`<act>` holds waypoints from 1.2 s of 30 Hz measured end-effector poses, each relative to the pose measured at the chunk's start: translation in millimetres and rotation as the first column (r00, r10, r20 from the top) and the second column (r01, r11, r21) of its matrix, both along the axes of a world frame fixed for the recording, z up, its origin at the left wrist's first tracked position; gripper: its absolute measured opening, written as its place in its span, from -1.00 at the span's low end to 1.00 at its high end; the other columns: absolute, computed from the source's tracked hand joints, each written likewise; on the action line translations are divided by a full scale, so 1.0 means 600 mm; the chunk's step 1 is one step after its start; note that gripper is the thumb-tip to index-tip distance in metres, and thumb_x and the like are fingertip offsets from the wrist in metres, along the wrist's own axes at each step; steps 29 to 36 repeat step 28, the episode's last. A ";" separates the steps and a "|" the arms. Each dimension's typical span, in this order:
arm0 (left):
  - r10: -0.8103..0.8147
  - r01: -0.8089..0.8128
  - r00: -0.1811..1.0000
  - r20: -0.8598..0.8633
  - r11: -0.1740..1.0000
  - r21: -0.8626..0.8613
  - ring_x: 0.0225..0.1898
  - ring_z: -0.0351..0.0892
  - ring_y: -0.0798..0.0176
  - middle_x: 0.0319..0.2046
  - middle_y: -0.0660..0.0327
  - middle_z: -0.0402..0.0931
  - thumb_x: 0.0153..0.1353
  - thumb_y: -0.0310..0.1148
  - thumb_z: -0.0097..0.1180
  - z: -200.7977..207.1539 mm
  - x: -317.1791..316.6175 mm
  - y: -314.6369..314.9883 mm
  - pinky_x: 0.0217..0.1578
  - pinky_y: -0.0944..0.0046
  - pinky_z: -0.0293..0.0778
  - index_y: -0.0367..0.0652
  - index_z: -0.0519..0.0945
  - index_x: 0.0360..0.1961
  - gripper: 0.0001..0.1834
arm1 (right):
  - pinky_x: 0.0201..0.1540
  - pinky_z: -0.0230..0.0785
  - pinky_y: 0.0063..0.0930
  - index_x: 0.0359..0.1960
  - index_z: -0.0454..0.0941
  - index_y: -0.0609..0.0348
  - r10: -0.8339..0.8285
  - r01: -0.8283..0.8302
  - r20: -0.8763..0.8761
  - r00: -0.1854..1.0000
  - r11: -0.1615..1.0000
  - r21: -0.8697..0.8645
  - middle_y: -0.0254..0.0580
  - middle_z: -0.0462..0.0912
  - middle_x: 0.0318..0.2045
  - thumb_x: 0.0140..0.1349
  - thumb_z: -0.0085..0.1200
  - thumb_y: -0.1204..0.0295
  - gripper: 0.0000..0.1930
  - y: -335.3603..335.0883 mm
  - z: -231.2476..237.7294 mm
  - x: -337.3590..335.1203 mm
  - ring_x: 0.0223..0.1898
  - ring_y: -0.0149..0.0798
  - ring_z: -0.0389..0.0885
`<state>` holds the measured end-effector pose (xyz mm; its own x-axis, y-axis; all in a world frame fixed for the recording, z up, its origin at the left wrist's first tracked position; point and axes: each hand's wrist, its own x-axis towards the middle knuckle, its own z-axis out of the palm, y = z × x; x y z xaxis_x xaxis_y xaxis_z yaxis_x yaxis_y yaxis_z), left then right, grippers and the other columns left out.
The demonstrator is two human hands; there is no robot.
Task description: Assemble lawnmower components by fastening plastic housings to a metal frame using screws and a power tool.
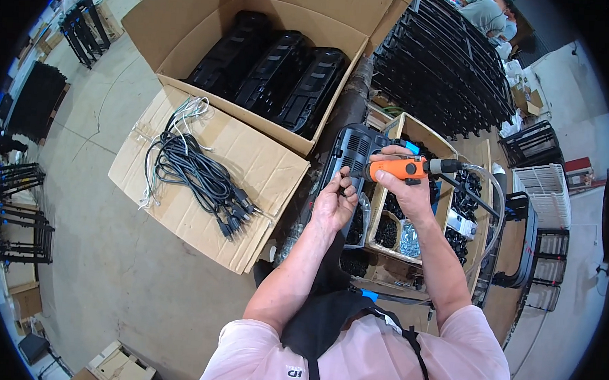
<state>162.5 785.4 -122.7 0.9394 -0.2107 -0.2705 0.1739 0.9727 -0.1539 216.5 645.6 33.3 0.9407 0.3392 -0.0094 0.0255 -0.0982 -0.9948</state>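
Note:
My right hand is wrapped round an orange air screwdriver, which lies level with its tip toward the left. A clear hose curves away from its rear end. At the tip my left hand has its fingers curled and pressed together; whatever they pinch is too small to make out. Both hands are over a long black plastic housing with vent slots, partly hidden by my hands and forearm. A wooden tray stands just right of it, its compartments holding black parts and silver screws.
Left of the housing, a cardboard box holds several black plastic housings. Bundled black power cords lie on a cardboard flap. Black metal frames are stacked at the far right, near a white crate. Other people work farther off.

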 end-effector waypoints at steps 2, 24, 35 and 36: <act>0.016 -0.016 0.999 -0.041 1.000 0.012 -0.37 0.35 0.39 -0.34 0.37 0.44 0.65 -0.14 -0.09 0.007 0.002 -0.004 -0.31 0.38 0.39 -0.12 0.54 0.17 -0.67 | 0.26 0.54 -0.28 0.22 0.53 0.30 -0.013 0.013 0.018 1.000 1.000 0.000 -0.01 0.77 0.03 0.22 0.41 0.48 -0.47 0.006 -0.008 0.001 0.08 -0.25 0.72; -0.273 0.329 0.944 -0.184 0.772 0.543 -0.19 0.69 0.37 -0.07 0.19 0.69 0.68 -0.23 -0.16 0.043 -0.146 -0.033 -0.17 0.35 0.65 -0.21 0.55 0.05 -0.69 | 0.15 0.58 -0.38 0.03 0.64 0.22 0.081 -0.037 0.185 0.979 0.971 -0.235 -0.17 0.77 -0.06 0.21 0.44 0.47 -0.63 0.062 -0.082 0.084 -0.04 -0.35 0.73; -0.311 0.325 0.942 -0.123 0.765 0.556 -0.05 0.69 0.34 0.03 0.18 0.67 0.66 -0.24 -0.09 0.022 -0.177 -0.036 -0.11 0.34 0.66 -0.22 0.55 0.20 -0.67 | 0.14 0.58 -0.37 -0.04 0.66 0.20 0.086 -0.037 0.165 0.983 0.959 -0.282 -0.21 0.77 -0.10 0.20 0.43 0.46 -0.69 0.071 -0.085 0.090 -0.07 -0.35 0.72; -0.311 0.325 0.942 -0.123 0.765 0.556 -0.05 0.69 0.34 0.03 0.18 0.67 0.66 -0.24 -0.09 0.022 -0.177 -0.036 -0.11 0.34 0.66 -0.22 0.55 0.20 -0.67 | 0.14 0.58 -0.37 -0.04 0.66 0.20 0.086 -0.037 0.165 0.983 0.959 -0.282 -0.21 0.77 -0.10 0.20 0.43 0.46 -0.69 0.071 -0.085 0.090 -0.07 -0.35 0.72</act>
